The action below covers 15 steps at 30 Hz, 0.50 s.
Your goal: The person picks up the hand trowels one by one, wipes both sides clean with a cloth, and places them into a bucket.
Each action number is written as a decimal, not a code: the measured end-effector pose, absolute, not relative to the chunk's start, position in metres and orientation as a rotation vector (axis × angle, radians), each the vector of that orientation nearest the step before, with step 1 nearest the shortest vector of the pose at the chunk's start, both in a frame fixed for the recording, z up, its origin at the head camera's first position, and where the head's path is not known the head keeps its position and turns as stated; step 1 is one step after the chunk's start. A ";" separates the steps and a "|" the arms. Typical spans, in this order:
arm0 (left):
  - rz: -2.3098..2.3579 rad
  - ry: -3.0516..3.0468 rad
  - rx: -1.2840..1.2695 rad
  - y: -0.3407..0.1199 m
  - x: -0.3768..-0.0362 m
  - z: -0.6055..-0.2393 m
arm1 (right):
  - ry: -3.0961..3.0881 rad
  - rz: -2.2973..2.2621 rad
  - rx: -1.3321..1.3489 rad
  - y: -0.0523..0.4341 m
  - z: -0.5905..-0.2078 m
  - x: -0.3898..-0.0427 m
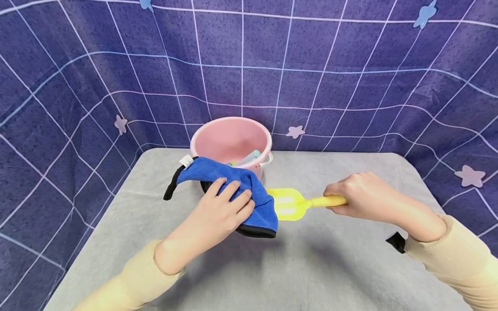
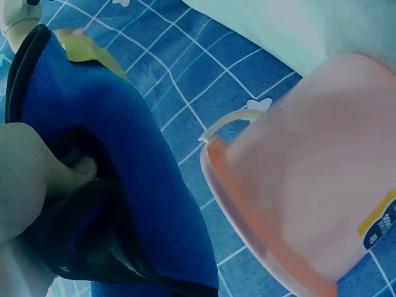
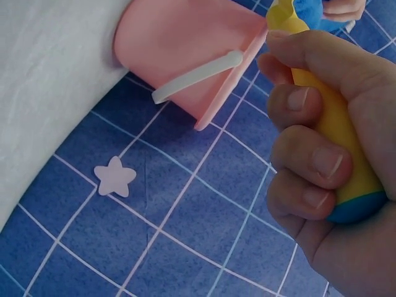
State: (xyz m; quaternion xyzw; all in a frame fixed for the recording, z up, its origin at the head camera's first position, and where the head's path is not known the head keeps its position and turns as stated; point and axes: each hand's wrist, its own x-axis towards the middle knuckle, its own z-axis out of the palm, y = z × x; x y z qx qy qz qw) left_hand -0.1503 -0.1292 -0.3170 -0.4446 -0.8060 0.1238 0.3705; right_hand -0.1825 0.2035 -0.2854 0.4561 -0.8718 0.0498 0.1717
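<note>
My right hand (image 1: 362,196) grips the handle of a yellow toy shovel (image 1: 288,205) and holds it level above the table; in the right wrist view, its fingers wrap the handle, which has a blue end (image 3: 359,207). My left hand (image 1: 219,207) holds a blue cloth (image 1: 262,209) with black edging over the far part of the shovel's blade, hiding it. In the left wrist view, the thumb (image 2: 80,167) shows beneath a fold of the cloth. A white tag (image 1: 186,161) and a black-edged corner of the cloth hang off to the left.
Behind the cloth, a pink bucket (image 1: 229,131) with a white handle (image 3: 198,77) stands at the table's back edge. Inside it lies a pale blue item (image 1: 250,157). The grey-covered table (image 1: 330,268) is bordered by a purple grid-patterned curtain (image 1: 311,86).
</note>
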 end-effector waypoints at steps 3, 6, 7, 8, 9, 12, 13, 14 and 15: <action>0.280 -2.056 -1.130 -0.132 -0.149 -0.319 | -2.476 0.133 1.290 0.205 -0.286 -0.182; 0.272 -2.058 -1.109 -0.136 -0.148 -0.321 | -2.484 0.130 1.289 0.207 -0.286 -0.182; 0.272 -2.063 -1.102 -0.137 -0.148 -0.322 | -2.487 0.132 1.289 0.207 -0.287 -0.182; 0.275 -2.070 -1.095 -0.139 -0.147 -0.322 | -2.491 0.133 1.288 0.207 -0.287 -0.182; 0.276 -2.077 -1.089 -0.140 -0.147 -0.323 | -2.495 0.134 1.286 0.208 -0.287 -0.182; 0.272 -2.100 -1.077 -0.144 -0.145 -0.324 | -2.500 0.132 1.280 0.209 -0.287 -0.181; 0.267 -2.106 -1.074 -0.145 -0.145 -0.325 | -2.502 0.131 1.278 0.209 -0.287 -0.181; 0.263 -2.111 -1.071 -0.146 -0.144 -0.325 | -2.503 0.128 1.276 0.209 -0.288 -0.181; 0.258 -2.115 -1.067 -0.147 -0.144 -0.326 | -2.506 0.126 1.273 0.209 -0.288 -0.181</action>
